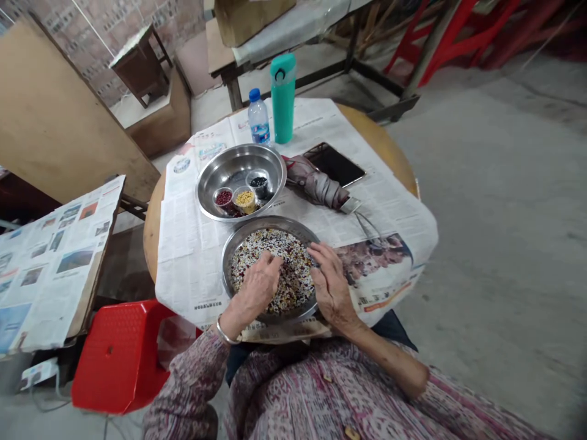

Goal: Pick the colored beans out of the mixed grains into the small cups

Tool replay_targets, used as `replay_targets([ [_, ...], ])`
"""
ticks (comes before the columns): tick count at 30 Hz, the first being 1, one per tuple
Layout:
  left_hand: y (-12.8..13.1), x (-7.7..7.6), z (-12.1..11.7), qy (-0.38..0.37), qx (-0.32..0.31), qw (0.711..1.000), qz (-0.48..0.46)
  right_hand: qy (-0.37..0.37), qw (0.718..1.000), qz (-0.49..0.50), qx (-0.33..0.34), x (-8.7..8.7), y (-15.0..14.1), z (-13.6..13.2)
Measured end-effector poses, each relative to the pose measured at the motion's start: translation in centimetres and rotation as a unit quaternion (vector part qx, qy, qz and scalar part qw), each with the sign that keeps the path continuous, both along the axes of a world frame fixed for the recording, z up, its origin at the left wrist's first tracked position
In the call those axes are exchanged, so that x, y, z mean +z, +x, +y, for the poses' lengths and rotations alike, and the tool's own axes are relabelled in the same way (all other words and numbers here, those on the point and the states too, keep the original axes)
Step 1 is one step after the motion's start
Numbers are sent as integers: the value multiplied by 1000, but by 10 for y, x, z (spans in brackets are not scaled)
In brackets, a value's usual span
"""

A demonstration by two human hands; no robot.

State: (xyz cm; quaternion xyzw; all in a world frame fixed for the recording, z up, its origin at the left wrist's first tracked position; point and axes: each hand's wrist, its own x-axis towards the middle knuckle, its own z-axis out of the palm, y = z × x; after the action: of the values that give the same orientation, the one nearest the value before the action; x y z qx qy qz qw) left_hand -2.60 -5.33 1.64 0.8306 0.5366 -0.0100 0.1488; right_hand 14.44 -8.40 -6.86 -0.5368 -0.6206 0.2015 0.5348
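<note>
A steel pan [228, 252] full of mixed beans [284, 256] sits on the newspaper-covered round table in front of me. My left hand [257, 287] rests in the beans with its fingertips pinched together; what they hold is too small to make out. My right hand [329, 282] lies at the pan's right rim, fingers stretched out and touching the beans. Behind it a second steel bowl [238, 162] holds three small cups: red beans [223, 197], yellow beans [244, 198] and black beans [259, 182].
A folded umbrella [318, 186] and a dark phone [334, 164] lie right of the far bowl. A water bottle [259, 121] and a teal flask [283, 98] stand at the table's far edge. A red stool [117, 354] and a newspaper-covered board [50, 256] are at my left.
</note>
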Motion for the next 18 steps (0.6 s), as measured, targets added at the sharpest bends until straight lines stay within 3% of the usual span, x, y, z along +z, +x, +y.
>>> replay_targets([
  [3, 12, -1, 10, 74, 3, 997, -17, 6, 1000, 11, 1, 0, -1, 0],
  [8, 20, -8, 9, 64, -195, 978, -39, 1, 1000, 24, 3, -1, -2, 0],
  [10, 19, -13, 11, 62, -229, 971, -20, -1, 1000, 21, 3, -2, -2, 0],
  [14, 11, -14, 22, 100, -198, 975, 20, 5, 1000, 16, 0, -5, -3, 1],
  [18, -8, -8, 30, 145, -59, 987, 45, 11, 1000, 19, 1, -4, -3, 2],
])
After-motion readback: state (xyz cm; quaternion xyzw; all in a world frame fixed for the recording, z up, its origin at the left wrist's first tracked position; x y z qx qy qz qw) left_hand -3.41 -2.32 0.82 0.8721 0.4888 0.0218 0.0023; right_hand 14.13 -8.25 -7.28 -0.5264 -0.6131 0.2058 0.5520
